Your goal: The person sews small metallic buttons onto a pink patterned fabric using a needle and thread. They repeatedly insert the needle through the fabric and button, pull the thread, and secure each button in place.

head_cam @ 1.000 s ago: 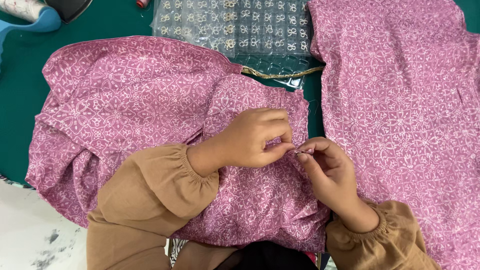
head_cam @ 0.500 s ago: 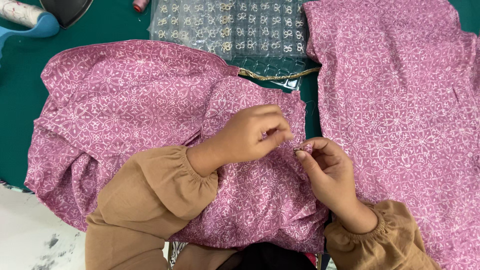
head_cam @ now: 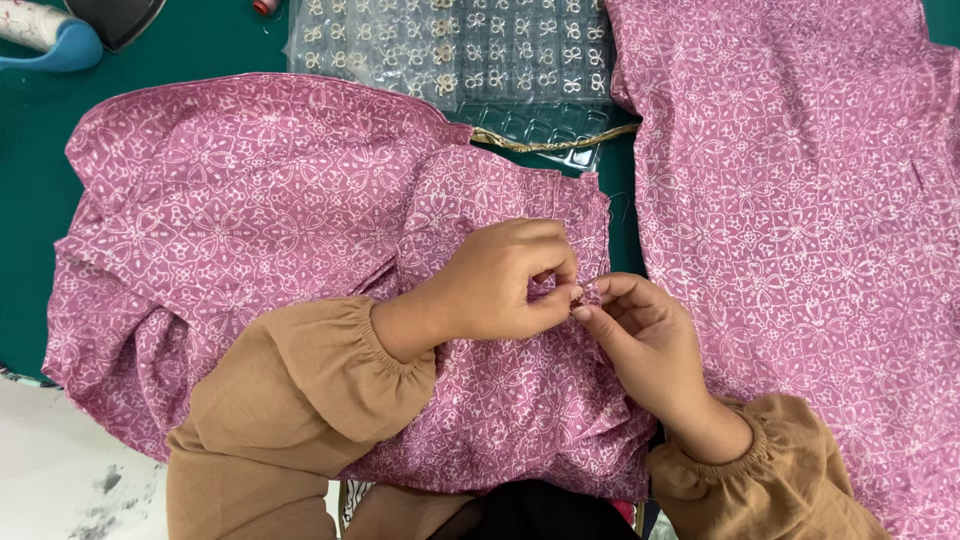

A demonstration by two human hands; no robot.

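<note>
Fingers of left hand [head_cam: 500,285] and right hand [head_cam: 640,335] pinch closed on a small, unclear item at the edge of the pink patterned garment [head_cam: 300,230], centre frame. Clear tray of small bow trims [head_cam: 450,40], upper centre, stays mostly full; attachment looks unfinished. Green worktop [head_cam: 200,45] beneath.

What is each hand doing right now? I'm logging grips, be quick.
Left hand: closed, pinching the pink patterned fabric.
Right hand: fingertips pinched at the same spot; what it holds cannot be told.
</note>
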